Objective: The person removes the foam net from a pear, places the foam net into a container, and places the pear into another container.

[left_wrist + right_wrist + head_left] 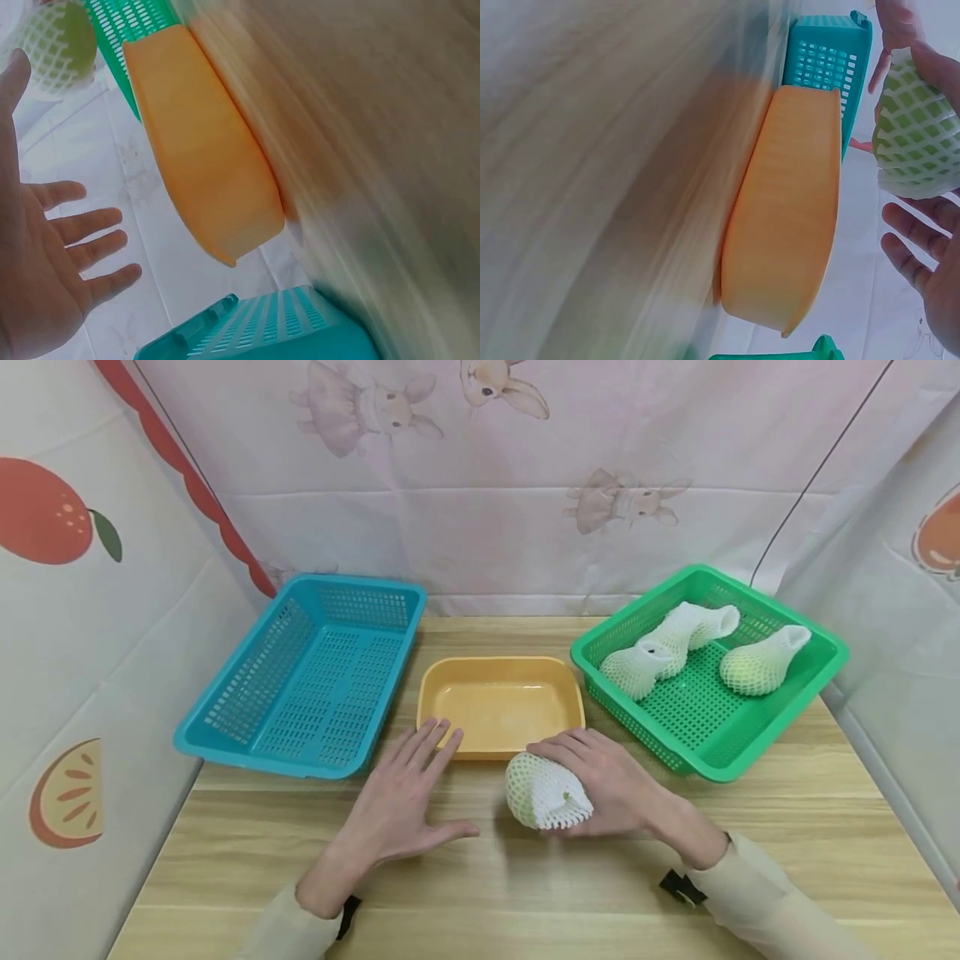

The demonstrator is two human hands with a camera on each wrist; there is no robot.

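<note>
A green fruit in a white foam net sleeve (546, 793) is held in my right hand (611, 781) in front of the yellow tray (498, 752). Its lattice and green skin show closely in the right wrist view, where the netted fruit (917, 139) sits between thumb and fingers, raised off the table. My left hand (401, 802) hovers to the left, fingers spread and holding nothing, its fingertips near the tray's front left corner. In the left wrist view the left hand (52, 255) has its palm visible and its fingers apart.
At the left stands a blue perforated basket (300, 764) with nothing visible in it. On the right, a green basket (720, 768) holds several netted fruits (757, 664). A printed cloth (495, 552) hangs behind the wooden table (465, 910).
</note>
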